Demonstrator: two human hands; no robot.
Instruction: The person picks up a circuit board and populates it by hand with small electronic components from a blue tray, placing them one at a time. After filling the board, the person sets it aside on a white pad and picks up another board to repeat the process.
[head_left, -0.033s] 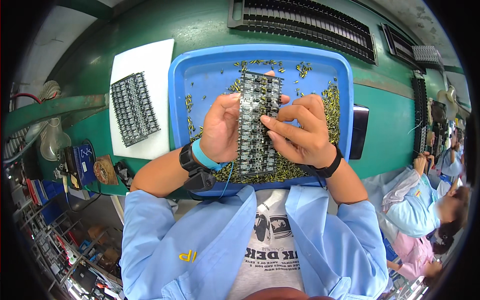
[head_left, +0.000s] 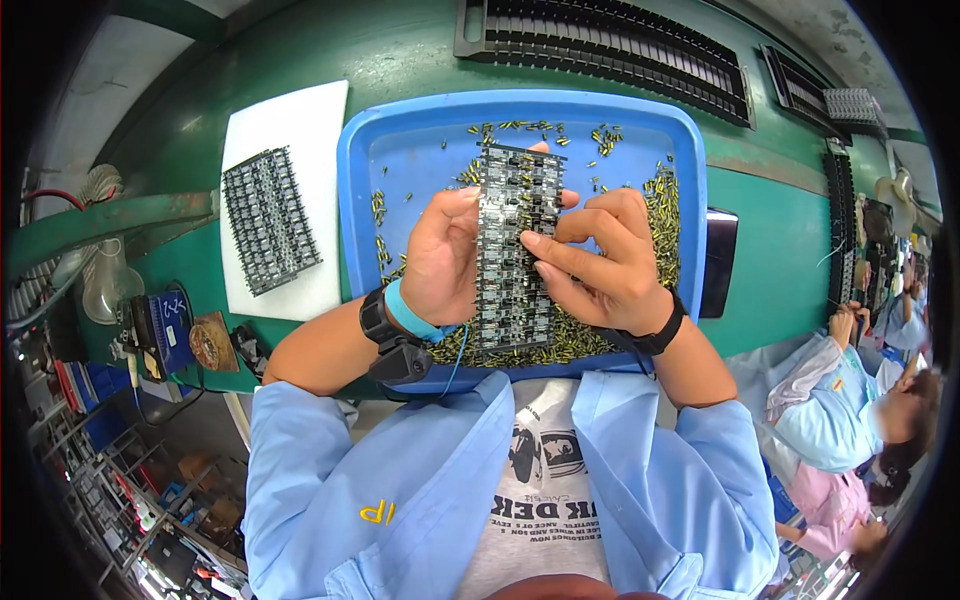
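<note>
Nothing moved: left hand (head_left: 445, 262), right hand (head_left: 600, 265) clamped on rectangular black board (head_left: 515, 250).

a white rectangular sheet (head_left: 285, 130) lies on the green workbench (head_left: 780, 250), left of the tray, with a second black gridded panel (head_left: 268, 220) resting on it. long black slotted racks (head_left: 610, 45) line the bench's far edge. a flat black rectangular pad (head_left: 720, 262) sits just right of the tray. another seated person in a light blue smock (head_left: 850, 395) works at far right.
</note>
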